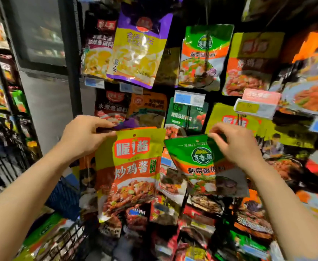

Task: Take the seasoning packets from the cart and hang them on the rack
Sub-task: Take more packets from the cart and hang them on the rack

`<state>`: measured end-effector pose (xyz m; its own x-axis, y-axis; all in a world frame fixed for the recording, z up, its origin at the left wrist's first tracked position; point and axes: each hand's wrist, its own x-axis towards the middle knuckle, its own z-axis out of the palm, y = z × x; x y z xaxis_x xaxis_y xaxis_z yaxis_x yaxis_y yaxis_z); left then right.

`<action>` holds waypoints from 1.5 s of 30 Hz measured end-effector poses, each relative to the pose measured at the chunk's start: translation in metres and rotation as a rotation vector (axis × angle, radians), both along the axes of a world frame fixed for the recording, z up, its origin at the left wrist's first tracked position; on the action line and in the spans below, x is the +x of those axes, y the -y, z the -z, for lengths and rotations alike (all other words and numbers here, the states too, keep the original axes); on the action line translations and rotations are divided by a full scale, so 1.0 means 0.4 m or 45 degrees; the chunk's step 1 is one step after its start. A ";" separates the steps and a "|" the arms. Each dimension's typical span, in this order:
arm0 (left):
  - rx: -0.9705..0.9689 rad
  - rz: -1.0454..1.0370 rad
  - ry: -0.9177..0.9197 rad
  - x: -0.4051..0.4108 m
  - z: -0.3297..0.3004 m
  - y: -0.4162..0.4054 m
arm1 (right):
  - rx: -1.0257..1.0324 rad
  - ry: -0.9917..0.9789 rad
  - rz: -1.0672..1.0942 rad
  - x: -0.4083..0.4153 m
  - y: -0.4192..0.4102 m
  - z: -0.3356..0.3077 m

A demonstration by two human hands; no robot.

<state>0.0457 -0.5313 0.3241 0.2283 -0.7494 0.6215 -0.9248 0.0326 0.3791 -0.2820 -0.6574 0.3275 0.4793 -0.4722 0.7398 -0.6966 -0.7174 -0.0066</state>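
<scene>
Both hands holding packets up before the rack.
Left hand [84, 136] is pinching the yellow-green packet [129, 172] at its top corner; right hand [237, 146] is pinching the green packet [197, 159] at its top edge, tilted, beside hanging packets [203, 57].

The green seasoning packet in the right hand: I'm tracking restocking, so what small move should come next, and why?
Probably lift the green seasoning packet up toward the matching green packet hanging on the upper row. The right hand pinches its top edge and it hangs tilted, on no hook, while the left hand holds a yellow-and-orange sauce packet.
</scene>
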 end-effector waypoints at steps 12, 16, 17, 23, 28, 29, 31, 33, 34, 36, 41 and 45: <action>-0.063 0.151 0.218 -0.013 -0.032 0.047 | 0.055 0.138 0.236 -0.041 -0.034 -0.084; -0.164 0.315 0.442 0.008 -0.070 0.069 | 0.003 0.180 0.222 -0.018 -0.040 -0.130; -0.185 0.338 0.476 0.015 -0.080 0.079 | -0.018 0.188 0.212 -0.012 -0.039 -0.144; -0.374 0.328 0.513 0.061 -0.144 0.127 | -0.182 0.278 0.205 0.036 -0.001 -0.255; -0.535 0.233 0.377 0.097 -0.203 0.146 | -0.219 0.456 0.259 0.103 0.061 -0.392; -0.572 0.199 0.373 0.103 -0.215 0.152 | -0.210 0.491 0.265 0.119 0.074 -0.420; -0.620 0.114 0.354 0.120 -0.242 0.163 | -0.205 0.562 0.267 0.148 0.100 -0.471; -0.671 0.041 0.349 0.142 -0.268 0.176 | -0.224 0.635 0.268 0.173 0.122 -0.514; -0.705 0.015 0.348 0.153 -0.280 0.185 | -0.239 0.674 0.265 0.184 0.134 -0.532; -0.770 -0.012 0.332 0.168 -0.301 0.197 | -0.262 0.763 0.258 0.204 0.162 -0.561; -0.838 0.053 0.436 0.180 -0.338 0.217 | -0.123 1.023 0.216 0.243 0.265 -0.603; -0.835 0.070 0.428 0.184 -0.347 0.244 | 0.018 1.201 0.059 0.256 0.360 -0.611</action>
<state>0.1194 -0.6288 0.4627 -0.0806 -0.2045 0.9755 -0.9781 0.2047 -0.0379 -0.1795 -0.8014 0.5720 -0.3337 -0.4878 0.8067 -0.4273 -0.6845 -0.5906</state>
